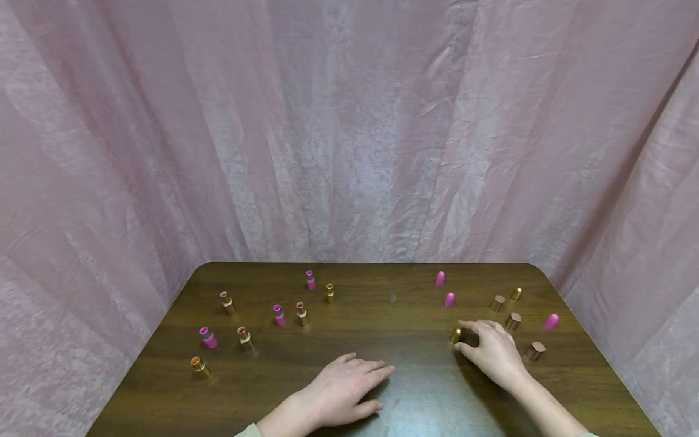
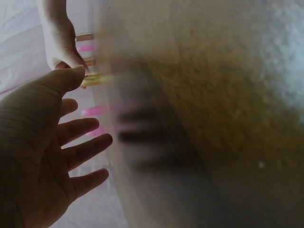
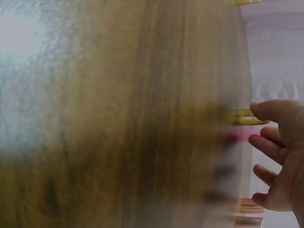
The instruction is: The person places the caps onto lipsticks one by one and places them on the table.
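My right hand (image 1: 494,352) reaches over the right part of the table, thumb and forefinger curved round a small gold bullet-shaped lipstick cap (image 1: 455,335) that stands upright. The right wrist view shows the thumb at the side of this gold cap (image 3: 244,117), other fingers loosely bent. My left hand (image 1: 349,388) is palm down near the front middle of the table, fingers spread and holding nothing. Its fingers (image 2: 88,154) also look relaxed in the left wrist view. Closest to the right hand otherwise are copper caps (image 1: 536,350) and a pink cap (image 1: 449,299).
On the left of the brown wooden table (image 1: 404,346) stand several uncapped lipstick tubes: pink (image 1: 207,337), gold (image 1: 199,367) and copper (image 1: 246,338). Another gold cap (image 1: 516,294) and a pink cap (image 1: 551,321) stand far right. Pink curtains (image 1: 349,133) surround the table.
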Demonstrator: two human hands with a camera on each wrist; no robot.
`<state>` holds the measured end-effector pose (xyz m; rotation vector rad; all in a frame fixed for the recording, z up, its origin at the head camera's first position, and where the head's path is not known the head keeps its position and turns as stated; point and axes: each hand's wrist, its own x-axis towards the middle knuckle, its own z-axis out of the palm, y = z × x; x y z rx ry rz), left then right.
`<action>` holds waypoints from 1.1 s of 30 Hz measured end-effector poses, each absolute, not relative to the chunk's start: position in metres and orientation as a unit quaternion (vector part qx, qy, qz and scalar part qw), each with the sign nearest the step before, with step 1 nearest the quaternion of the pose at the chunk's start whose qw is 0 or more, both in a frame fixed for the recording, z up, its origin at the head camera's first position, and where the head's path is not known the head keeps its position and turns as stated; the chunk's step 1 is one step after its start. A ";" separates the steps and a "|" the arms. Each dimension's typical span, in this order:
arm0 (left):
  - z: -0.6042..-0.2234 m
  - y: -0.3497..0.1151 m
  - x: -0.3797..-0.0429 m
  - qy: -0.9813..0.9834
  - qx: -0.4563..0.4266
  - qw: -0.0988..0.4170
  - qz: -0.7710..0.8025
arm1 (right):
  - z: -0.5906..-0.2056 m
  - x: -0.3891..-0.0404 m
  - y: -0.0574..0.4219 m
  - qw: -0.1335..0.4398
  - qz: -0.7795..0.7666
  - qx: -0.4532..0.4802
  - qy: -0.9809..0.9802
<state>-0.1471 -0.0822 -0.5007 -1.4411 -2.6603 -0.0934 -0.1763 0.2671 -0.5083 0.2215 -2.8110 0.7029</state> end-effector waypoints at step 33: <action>-0.499 -0.104 -0.164 -0.925 -0.366 0.071 -0.081 | -0.519 -0.184 0.265 0.133 0.265 0.067 -0.953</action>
